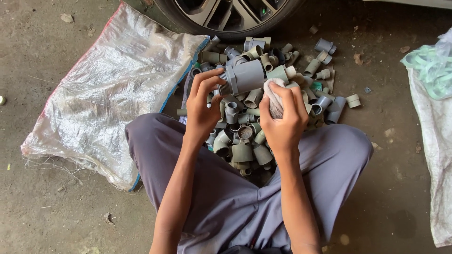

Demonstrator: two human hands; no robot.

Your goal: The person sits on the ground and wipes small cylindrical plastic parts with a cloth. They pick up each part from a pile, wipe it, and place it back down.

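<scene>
Head view: your left hand [203, 104] pinches the grey pipe fitting [245, 77] while your right hand [281, 115] clutches a cloth [273, 96]; you're mid-wipe, so turn the fitting next.

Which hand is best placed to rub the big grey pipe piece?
Probably the right hand: it holds the cloth bunched against the grey pipe fitting. The left hand grips its threaded end.

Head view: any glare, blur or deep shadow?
Head view: soft, even light; mild sheen on the woven sack; left hand, grey pipe fitting and right hand holding the cloth are sharp; dark shadow under the car wheel.
</scene>
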